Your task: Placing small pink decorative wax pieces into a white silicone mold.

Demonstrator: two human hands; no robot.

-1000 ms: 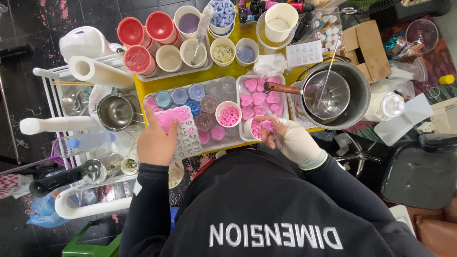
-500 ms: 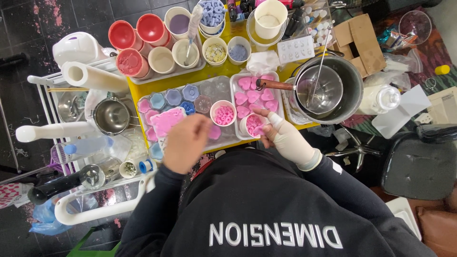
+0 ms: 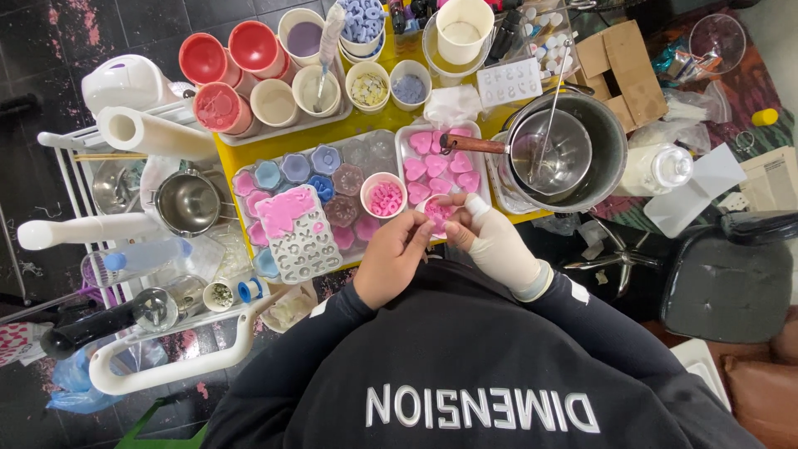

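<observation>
White paper roll point(image 3: 154, 133) lies at the far left on the wire rack point(image 3: 62, 166), and just right of it I see a small steel pot point(image 3: 189, 202). Next comes the yellow table point(image 3: 229, 158), with a tray of red and cream cups point(image 3: 249, 71) along its far side. Nearer to me on the table sits a clear mould tray point(image 3: 332, 179) of flower shapes, and a white number mould point(image 3: 299, 237) smeared with pink lies on its near left part. A small cup of pink beads point(image 3: 384, 198) stands just right of that. My left hand point(image 3: 395, 258), bare, reaches in at the table's near edge, fingers curled and touching a pink wax piece point(image 3: 436, 213). My right hand point(image 3: 490, 237), in a pale glove, meets it from the other side, fingertips pinching the same piece. So both hands grasp it, held low over the near end of the heart tray point(image 3: 440, 162), where more pink hearts lie in rows. Right of that tray stands a big steel pot point(image 3: 607, 141) with a smaller wooden-handled pan point(image 3: 549, 154) set inside it. Further right, off the table, a white plastic bottle point(image 3: 657, 169) lies on its side.
</observation>
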